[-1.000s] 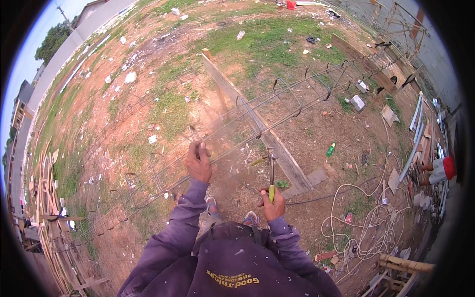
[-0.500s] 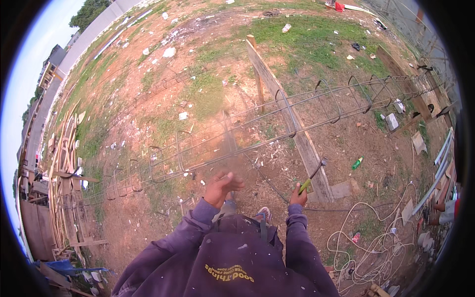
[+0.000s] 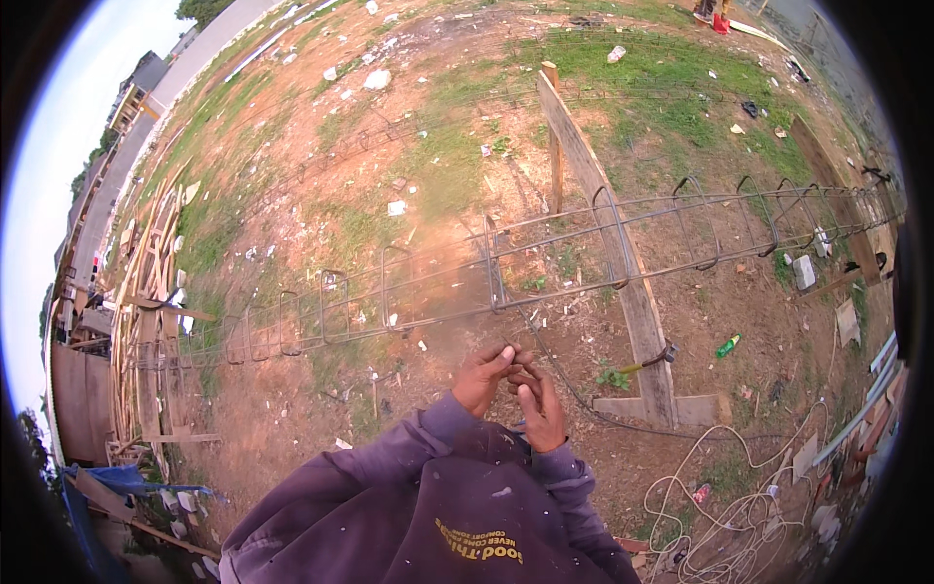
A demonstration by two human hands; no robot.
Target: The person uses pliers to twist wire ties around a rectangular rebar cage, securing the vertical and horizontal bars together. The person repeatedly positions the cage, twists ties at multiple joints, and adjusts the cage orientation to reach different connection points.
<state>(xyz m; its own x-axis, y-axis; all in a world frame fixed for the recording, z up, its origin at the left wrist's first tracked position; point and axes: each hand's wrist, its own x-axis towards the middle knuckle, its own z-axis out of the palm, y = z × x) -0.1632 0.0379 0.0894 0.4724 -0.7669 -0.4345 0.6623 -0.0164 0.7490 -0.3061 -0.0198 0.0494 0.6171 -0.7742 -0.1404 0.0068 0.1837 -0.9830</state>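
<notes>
The left hand (image 3: 484,378) and right hand (image 3: 538,409) are meeting below the long rebar cage (image 3: 545,258), fingers curled together, pinching a thin wire (image 3: 559,375). The cage is lying across a slanting wooden plank (image 3: 608,219). A green-handled tool (image 3: 650,362) is hanging beside the plank; white cable (image 3: 739,506) is sprawling on the ground.

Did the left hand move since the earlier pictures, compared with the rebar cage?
Yes. The left hand was up at the rebar cage before; now it is lower, clear of the bars, fingertips meeting the right hand in front of the chest.
</notes>
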